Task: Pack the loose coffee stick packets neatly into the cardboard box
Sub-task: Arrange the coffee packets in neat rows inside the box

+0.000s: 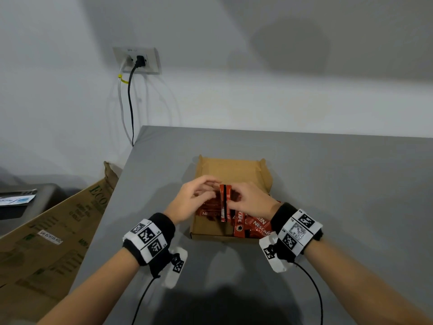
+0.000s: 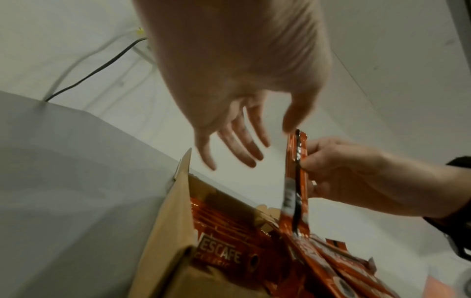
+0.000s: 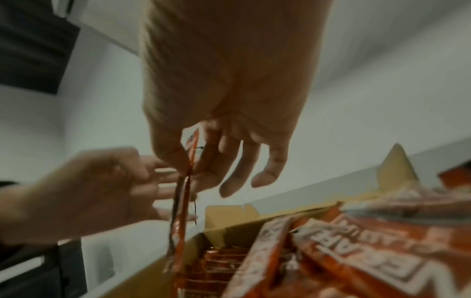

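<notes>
the right hand (image 1: 247,200) pinches one coffee stick packet (image 1: 225,202) upright between thumb and fingers above the open cardboard box (image 1: 230,168), probably to slot it on edge beside the packed row (image 2: 229,225). the left hand (image 1: 192,200) hovers beside it, fingers loosely spread, holding nothing. loose packets (image 1: 254,225) lie across the box's near right corner, though blur hides their order.

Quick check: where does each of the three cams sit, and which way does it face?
Head: above, facing forward and down at the cardboard box on the table; both forearms and hands show.
Left wrist: under the left hand, looking along its spread fingers.
Right wrist: under the right hand, looking along its fingers.
Shared: all three show the right hand pinching the upright packet.
</notes>
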A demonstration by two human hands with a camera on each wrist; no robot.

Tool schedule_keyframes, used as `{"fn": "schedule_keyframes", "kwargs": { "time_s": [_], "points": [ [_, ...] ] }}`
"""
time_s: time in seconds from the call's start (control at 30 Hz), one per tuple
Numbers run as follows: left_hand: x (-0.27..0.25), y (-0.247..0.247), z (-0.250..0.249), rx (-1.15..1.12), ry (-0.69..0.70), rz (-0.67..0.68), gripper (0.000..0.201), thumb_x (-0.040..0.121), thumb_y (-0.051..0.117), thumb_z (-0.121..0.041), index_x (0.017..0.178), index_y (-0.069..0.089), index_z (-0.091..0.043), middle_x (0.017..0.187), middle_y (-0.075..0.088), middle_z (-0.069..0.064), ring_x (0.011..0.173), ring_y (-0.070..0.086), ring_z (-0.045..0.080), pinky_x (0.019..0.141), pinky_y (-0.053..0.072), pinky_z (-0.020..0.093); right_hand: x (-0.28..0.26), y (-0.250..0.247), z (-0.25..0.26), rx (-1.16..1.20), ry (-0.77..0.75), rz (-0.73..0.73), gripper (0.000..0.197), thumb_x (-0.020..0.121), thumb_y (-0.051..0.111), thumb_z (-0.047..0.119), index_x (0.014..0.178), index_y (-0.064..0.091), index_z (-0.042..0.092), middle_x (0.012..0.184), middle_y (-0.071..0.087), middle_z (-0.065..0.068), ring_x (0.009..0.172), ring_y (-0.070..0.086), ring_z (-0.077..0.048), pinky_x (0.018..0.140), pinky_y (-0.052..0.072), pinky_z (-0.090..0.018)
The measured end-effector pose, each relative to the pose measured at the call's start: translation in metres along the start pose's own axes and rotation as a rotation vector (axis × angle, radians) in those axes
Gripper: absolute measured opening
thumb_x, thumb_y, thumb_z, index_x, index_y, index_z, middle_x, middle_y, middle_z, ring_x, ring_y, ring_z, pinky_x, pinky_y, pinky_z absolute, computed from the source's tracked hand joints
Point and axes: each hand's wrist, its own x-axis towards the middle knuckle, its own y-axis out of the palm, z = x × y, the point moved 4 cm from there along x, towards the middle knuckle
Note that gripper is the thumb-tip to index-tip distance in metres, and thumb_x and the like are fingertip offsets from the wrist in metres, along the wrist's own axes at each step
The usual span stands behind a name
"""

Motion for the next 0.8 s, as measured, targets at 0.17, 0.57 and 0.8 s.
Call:
{"fn": "schedule_keyframes", "kwargs": {
  "time_s": [0.17,0.57,0.8],
  "points": [
    [0.0,0.006,-0.007,0.098,0.152,-0.161,0.009,0.08,0.069,-0.007,0.086,0.068,-0.015,0.079,0.066,0.0,0.065,0.068,0.009,0.068,0.055,0.022,0.002,0.0,0.001,-0.009,0.003,-0.025,0.008,0.081,0.062,0.008,0.085,0.056,0.008,0.077,0.064,-0.01,0.061,0.052,-0.014,0.062,0.047,-0.036],
    [-0.013,0.002,-0.014,0.366,0.567,-0.229,0.011,0.078,0.065,-0.009,0.077,0.072,-0.001,0.096,0.063,0.002,0.088,0.061,-0.003,0.082,0.05,0.013,-0.002,-0.017,-0.015,0.358,0.068,-0.289,0.028,0.094,0.048,0.01,0.12,0.045,0.021,0.086,0.065,-0.002,0.062,0.064,-0.006,0.059,0.054,-0.021],
    [-0.011,-0.001,-0.002,0.418,0.483,-0.258,0.016,0.072,0.07,0.01,0.078,0.073,-0.005,0.091,0.064,0.0,0.084,0.059,0.006,0.076,0.051,0.016,-0.006,-0.016,-0.005,0.617,-0.055,-0.302,0.008,0.092,0.052,0.007,0.085,0.054,0.011,0.076,0.064,-0.008,0.07,0.066,-0.021,0.064,0.055,-0.028]
  ]
}}
